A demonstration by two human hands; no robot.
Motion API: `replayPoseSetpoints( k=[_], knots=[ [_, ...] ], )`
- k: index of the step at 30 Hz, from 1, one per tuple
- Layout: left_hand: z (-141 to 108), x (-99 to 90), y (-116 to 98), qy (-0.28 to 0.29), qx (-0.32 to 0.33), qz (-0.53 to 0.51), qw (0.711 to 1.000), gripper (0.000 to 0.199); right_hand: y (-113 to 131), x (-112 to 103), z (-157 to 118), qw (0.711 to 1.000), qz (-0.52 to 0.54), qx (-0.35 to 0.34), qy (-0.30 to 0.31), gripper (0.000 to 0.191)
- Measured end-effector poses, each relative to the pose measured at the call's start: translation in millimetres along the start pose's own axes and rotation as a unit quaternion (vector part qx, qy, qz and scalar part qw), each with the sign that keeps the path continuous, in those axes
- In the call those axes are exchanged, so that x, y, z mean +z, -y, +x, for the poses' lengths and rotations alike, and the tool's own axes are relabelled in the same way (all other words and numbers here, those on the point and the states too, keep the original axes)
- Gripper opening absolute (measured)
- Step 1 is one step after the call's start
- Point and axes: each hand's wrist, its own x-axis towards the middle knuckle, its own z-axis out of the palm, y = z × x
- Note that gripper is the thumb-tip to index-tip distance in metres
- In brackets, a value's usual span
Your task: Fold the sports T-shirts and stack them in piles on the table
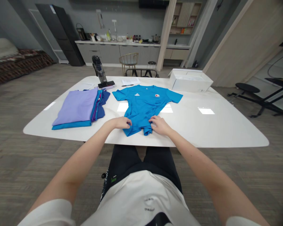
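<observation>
White table inspected from its near edge, in a furnished room. Blue T-shirt lies at table centre, collar toward 12 o'clock, sleeves spread, lower part bunched. Left hand rests at the shirt's lower left edge, fingers curled onto the fabric; a grasp cannot be confirmed. Right hand rests on the lower right edge, fingers laid out, unclenched. Folded garment stack sits at 9 o'clock, water bottle at 11 o'clock, white box at 2 o'clock.
</observation>
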Motion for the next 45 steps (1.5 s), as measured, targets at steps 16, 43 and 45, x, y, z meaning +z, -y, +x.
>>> replayPoseSetpoints(
  k=[16, 43, 45],
  knots=[
    [-36, 70.2, -50, -0.158, -0.104, 0.109, 0.976, 0.049, 5, -31, -68, 0.965, -0.186, 0.156, 0.101, 0.042],
    [-61, 94.7, -68, -0.185, 0.018, 0.075, 0.98, 0.037, -17, -58, -148, 0.923, -0.251, 0.286, 0.065, 0.048],
    [-52, 90.4, -70, -0.202, -0.008, 0.085, 0.976, 0.039, -8, -46, -130, 0.957, -0.184, 0.222, 0.029, 0.046]
  ],
)
